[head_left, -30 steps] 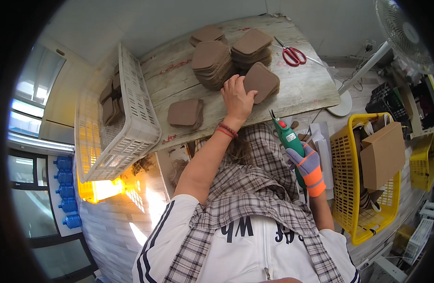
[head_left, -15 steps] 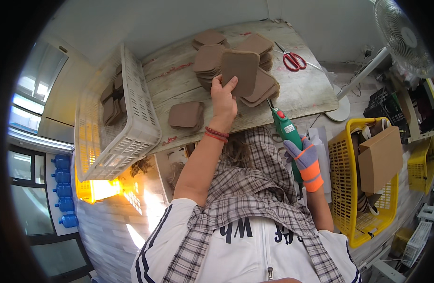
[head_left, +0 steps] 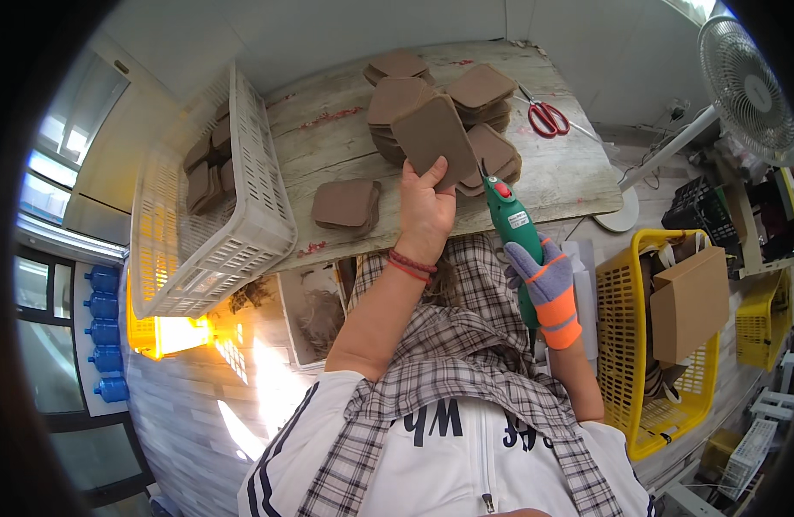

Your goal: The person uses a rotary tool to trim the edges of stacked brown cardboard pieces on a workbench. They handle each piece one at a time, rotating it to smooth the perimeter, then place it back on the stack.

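Note:
My bare left hand [head_left: 428, 202] grips the lower edge of a flat brown pad [head_left: 433, 138] with rounded corners, its thumb on the top face. My right hand [head_left: 543, 280], in a grey and orange glove, is wrapped round a green handheld power tool [head_left: 511, 222] with a red switch. The tool's thin dark tip points up beside the held pad's right edge; I cannot tell whether they touch. Behind the pad stand several stacks of similar brown pads [head_left: 481, 89]. A separate small stack [head_left: 345, 205] lies near the front edge of the worn wooden table [head_left: 319, 142].
Red-handled scissors [head_left: 548, 119] lie at the table's right. A white plastic crate [head_left: 263, 185] with brown pads stands on the left. To the right are a yellow basket [head_left: 621, 345] holding a cardboard box [head_left: 692, 302], and a standing fan [head_left: 750, 90]. Blue water bottles [head_left: 104, 332] line the far left.
The held pad has tilted, its top leaning left, and my left hand has shifted slightly right and down. The green tool has moved left and up, its tip now beside the pad.

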